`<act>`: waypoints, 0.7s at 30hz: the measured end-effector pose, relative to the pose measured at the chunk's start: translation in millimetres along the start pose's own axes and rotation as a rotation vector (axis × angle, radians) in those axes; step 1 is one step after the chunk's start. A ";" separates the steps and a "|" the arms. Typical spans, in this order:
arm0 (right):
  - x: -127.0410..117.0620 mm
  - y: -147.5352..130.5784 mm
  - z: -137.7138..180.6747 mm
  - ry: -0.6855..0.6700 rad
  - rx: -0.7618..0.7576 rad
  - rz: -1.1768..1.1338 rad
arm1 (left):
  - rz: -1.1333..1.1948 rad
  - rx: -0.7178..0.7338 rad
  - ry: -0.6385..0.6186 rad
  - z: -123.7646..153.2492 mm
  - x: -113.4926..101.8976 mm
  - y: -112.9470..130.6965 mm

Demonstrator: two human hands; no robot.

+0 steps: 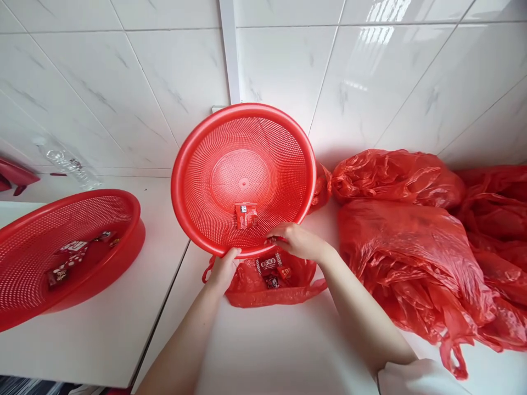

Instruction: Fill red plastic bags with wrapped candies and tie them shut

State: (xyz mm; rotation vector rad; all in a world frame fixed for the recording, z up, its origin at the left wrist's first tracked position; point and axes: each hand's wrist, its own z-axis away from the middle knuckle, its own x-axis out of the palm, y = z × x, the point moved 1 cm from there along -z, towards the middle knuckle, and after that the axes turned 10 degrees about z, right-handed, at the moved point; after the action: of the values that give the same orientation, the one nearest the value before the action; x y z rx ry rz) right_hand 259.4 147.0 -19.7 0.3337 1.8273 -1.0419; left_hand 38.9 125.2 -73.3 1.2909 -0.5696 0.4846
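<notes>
A round red plastic mesh basket (242,112) is tilted toward me, its mouth facing me. My left hand (223,270) grips its lower rim, the thumb over the edge. My right hand (297,240) is at the lower right rim, fingers curled in a pinch just inside. Something small and dark shows at the fingertips, too hidden to name. One red snack packet (246,215) lies inside the basket on its lower wall. Directly below, an open red plastic bag (263,298) holds several small wrapped snacks, among them a dark brown packet (268,263) and an orange-red packet (285,272).
At the left, another red mesh basket (134,211) holds several wrapped snacks. Behind it, a clear plastic bottle (72,164) lies near the tiled wall (173,71). Several filled red plastic bags (407,247) are heaped at the right. A dark seam divides the white tabletop (267,351).
</notes>
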 end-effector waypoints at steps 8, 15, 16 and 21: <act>-9.5 -9.7 3.1 -0.019 0.093 -0.254 | 0.023 0.002 -0.013 0.1 2.5 3.2; 16.3 -8.9 -12.4 0.259 0.070 0.075 | -0.011 -0.081 -0.084 10.4 13.2 -4.6; 21.1 -9.2 -13.8 0.231 0.059 0.113 | -0.014 -0.090 -0.097 12.0 14.4 -6.5; 29.1 -11.9 -11.5 -0.045 -0.043 0.098 | -0.024 -0.103 -0.110 14.6 15.2 -8.6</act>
State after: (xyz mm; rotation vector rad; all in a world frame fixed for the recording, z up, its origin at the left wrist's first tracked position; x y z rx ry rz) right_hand 230.7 142.8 -36.3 0.3672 1.7730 -0.9340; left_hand 54.2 109.4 -67.4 1.2302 -0.6619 0.3612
